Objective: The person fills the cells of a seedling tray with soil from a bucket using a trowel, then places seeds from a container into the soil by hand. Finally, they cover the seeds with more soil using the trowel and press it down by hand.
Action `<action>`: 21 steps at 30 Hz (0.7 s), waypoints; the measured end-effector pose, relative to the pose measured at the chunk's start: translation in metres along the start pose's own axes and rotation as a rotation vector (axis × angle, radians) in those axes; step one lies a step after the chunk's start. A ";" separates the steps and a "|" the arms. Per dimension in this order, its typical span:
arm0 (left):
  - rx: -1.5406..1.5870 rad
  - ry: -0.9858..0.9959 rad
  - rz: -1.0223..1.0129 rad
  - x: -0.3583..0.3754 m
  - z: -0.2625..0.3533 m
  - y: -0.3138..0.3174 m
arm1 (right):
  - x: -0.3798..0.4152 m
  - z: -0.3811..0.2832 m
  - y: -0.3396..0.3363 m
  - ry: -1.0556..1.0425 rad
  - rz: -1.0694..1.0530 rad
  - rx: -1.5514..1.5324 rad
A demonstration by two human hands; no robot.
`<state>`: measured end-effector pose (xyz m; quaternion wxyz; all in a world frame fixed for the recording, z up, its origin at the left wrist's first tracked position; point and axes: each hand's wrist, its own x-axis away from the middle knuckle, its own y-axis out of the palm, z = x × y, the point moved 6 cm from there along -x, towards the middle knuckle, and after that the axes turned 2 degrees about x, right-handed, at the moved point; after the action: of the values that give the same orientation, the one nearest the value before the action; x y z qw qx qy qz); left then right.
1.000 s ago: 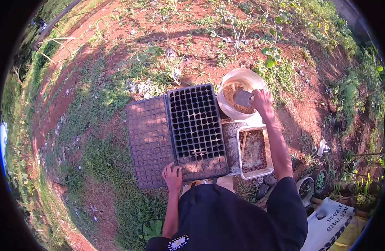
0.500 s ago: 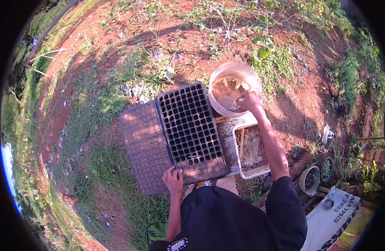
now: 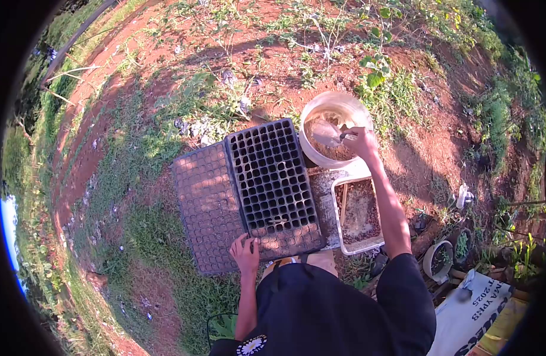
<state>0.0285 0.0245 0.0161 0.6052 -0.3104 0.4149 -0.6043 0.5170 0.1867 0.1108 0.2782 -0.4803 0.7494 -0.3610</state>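
My right hand is closed on the handle of a trowel over the round bucket. Its pale blade is tilted above brown soil in the bucket. With bent fingers, my left hand holds the near edge of the seedling trays, where the two meet. The black seedling tray has mostly unfilled cells, with soil in its nearest rows and a small pale object lying on it. Left of it, the other seedling tray is filled with soil.
Right of the trays stands a white rectangular basin with small brown bits and a stick inside. A round pot and a printed white sack lie at the lower right. Grass and reddish soil surround everything.
My right hand has lifted slightly and shifted right, raising the trowel blade from the soil. My left hand stays at the tray edge.
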 end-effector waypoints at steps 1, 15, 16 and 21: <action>-0.003 -0.005 0.012 0.001 -0.002 -0.001 | 0.005 -0.010 -0.011 0.045 -0.029 -0.010; 0.175 -0.117 0.140 0.000 -0.019 -0.020 | 0.068 -0.074 -0.103 -0.053 -0.049 -0.061; 0.213 -0.126 0.138 -0.003 -0.020 -0.022 | 0.075 -0.082 -0.101 -0.074 -0.103 -0.098; 0.373 -0.197 0.148 -0.006 -0.023 -0.024 | 0.122 -0.118 -0.078 -0.073 -0.218 -0.028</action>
<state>-0.0027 0.0318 0.0276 0.7326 -0.2191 0.2564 -0.5912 0.4210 0.0847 0.2344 0.2574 -0.5758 0.6870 -0.3610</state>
